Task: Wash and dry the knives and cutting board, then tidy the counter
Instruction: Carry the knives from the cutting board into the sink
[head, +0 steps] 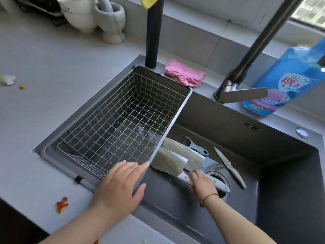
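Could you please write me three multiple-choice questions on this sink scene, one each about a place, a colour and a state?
1. Where does the pink cloth lie?
A. under the tap
B. on the ledge behind the wire basket
C. on the windowsill

2. What colour is the detergent bottle?
A. green
B. white
C. blue

3. What is the right hand doing?
A. gripping a cleaver by its handle
B. hanging idle
C. holding a sponge

Answers:
1 B: it sits bunched on the ledge beyond the wire basket's far end.
2 C: its body is plainly blue.
3 A: its fingers curl around the white handle.
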